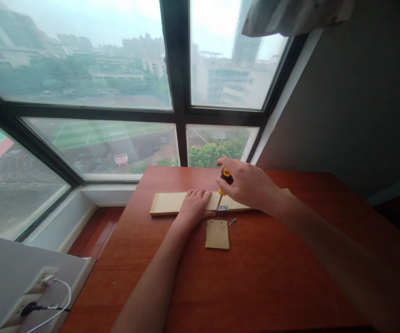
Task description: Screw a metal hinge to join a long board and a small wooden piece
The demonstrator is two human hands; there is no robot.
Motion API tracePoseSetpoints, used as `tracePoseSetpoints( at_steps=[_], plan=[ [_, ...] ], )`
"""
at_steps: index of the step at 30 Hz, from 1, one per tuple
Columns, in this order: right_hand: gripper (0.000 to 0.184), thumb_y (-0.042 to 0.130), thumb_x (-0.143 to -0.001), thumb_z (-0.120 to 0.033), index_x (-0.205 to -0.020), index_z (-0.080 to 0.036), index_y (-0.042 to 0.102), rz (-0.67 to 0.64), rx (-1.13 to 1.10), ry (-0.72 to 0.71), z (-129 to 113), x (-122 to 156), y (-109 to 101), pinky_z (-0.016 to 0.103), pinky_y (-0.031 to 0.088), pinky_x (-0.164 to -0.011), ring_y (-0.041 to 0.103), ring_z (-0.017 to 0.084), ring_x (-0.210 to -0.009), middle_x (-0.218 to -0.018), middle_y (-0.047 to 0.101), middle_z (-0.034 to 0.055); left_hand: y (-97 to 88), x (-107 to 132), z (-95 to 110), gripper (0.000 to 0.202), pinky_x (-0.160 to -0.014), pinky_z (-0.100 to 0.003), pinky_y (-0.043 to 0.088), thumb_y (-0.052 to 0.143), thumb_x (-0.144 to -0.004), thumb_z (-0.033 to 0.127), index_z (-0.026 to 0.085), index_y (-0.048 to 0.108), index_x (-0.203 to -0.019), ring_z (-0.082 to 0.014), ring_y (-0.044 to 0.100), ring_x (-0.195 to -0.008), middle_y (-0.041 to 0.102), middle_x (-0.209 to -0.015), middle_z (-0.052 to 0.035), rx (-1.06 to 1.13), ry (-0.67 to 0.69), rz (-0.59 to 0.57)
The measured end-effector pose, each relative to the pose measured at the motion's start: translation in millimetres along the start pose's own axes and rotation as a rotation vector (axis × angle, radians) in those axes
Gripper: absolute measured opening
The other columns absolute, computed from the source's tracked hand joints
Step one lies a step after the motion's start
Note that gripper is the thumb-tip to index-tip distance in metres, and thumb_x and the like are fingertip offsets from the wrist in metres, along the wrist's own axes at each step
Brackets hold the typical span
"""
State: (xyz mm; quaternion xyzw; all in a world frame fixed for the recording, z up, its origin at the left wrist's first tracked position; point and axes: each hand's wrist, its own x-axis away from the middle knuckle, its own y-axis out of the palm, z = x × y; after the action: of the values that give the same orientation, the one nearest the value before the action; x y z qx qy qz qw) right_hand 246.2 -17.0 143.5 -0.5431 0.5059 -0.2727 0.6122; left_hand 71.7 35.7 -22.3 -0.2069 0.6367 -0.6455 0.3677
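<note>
A long pale wooden board lies across the table. My left hand rests on it with its fingers stretched over the top face. In my right hand is a yellow and black screwdriver, gripped by the handle and tilted. Its shaft points down to a small metal hinge at the board's near edge, just right of my left hand. Closer to me lies a small thin wooden piece with two holes near its far edge. Several loose screws sit beside it.
The reddish-brown wooden table stands against large windows with a dark frame. At lower left, wall sockets hold a white plug with its cable and a black plug. A grey wall rises on the right.
</note>
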Motion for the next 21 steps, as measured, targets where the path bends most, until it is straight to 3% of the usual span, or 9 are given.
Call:
tracePoseSetpoints(
  at_steps=[2,4,8,11,14,17,21],
  plan=[
    [0.041,0.051,-0.086,-0.023,-0.127,-0.016,0.051,-0.016,-0.111,-0.067,3.8,0.2,0.4,0.030,0.044,-0.070,0.063,0.021,-0.092,-0.120,0.064,0.0099,-1.2,-0.3,0.4,0.067,-0.096,-0.040,0.037,0.073,-0.069,0.059,0.019,0.050,-0.118,-0.0295,0.055,-0.109,0.060,-0.115,-0.0129,0.001,-0.002,-0.003],
    [0.043,0.052,-0.086,-0.020,-0.128,-0.016,0.050,-0.031,-0.145,-0.091,6.6,0.1,0.8,0.029,0.044,-0.074,0.063,0.020,-0.092,-0.118,0.065,0.0086,-1.9,-0.5,0.4,0.068,-0.095,-0.039,0.038,0.073,-0.069,0.058,0.020,0.050,-0.120,-0.0291,0.056,-0.108,0.060,-0.114,-0.0123,0.006,0.001,-0.008],
    [0.042,0.053,-0.091,-0.041,-0.126,-0.019,0.052,0.026,0.076,0.005,3.6,0.4,2.4,0.032,0.042,-0.061,0.064,0.024,-0.078,-0.098,0.069,0.0078,-2.1,-1.0,-0.3,0.070,-0.094,-0.039,0.038,0.075,-0.069,0.056,0.020,0.048,-0.123,-0.0292,0.056,-0.108,0.061,-0.115,-0.0122,-0.001,0.010,-0.010],
    [0.043,0.048,-0.092,-0.050,-0.120,-0.018,0.055,0.047,0.192,0.049,-2.5,1.1,4.4,0.031,0.038,-0.054,0.064,0.024,-0.072,-0.096,0.068,0.0093,-2.1,-1.0,-0.3,0.070,-0.094,-0.040,0.038,0.075,-0.069,0.055,0.020,0.048,-0.123,-0.0295,0.056,-0.108,0.061,-0.115,-0.0123,-0.013,0.011,-0.006],
    [0.034,0.047,-0.093,-0.035,-0.121,-0.017,0.054,0.044,0.076,0.022,-4.2,1.7,5.6,0.031,0.041,-0.059,0.064,0.023,-0.079,-0.108,0.066,0.0105,-2.9,-0.9,0.1,0.066,-0.093,-0.039,0.039,0.072,-0.070,0.059,0.019,0.051,-0.117,-0.0293,0.057,-0.107,0.062,-0.112,-0.0122,-0.022,0.013,-0.004],
    [0.040,0.048,-0.087,-0.021,-0.127,-0.016,0.049,0.006,-0.067,-0.036,-0.6,2.6,5.8,0.030,0.044,-0.068,0.063,0.021,-0.088,-0.118,0.063,0.0102,-3.8,-0.7,0.5,0.064,-0.091,-0.039,0.040,0.070,-0.070,0.062,0.019,0.052,-0.115,-0.0287,0.058,-0.105,0.062,-0.111,-0.0117,-0.020,0.012,-0.003],
    [0.042,0.051,-0.091,-0.033,-0.130,-0.018,0.047,0.008,0.024,0.008,0.1,4.6,5.2,0.031,0.043,-0.065,0.064,0.022,-0.081,-0.109,0.067,0.0091,-4.2,-0.5,0.6,0.068,-0.093,-0.038,0.039,0.073,-0.070,0.059,0.019,0.049,-0.120,-0.0289,0.057,-0.107,0.062,-0.112,-0.0120,-0.013,0.013,-0.002]
  ],
)
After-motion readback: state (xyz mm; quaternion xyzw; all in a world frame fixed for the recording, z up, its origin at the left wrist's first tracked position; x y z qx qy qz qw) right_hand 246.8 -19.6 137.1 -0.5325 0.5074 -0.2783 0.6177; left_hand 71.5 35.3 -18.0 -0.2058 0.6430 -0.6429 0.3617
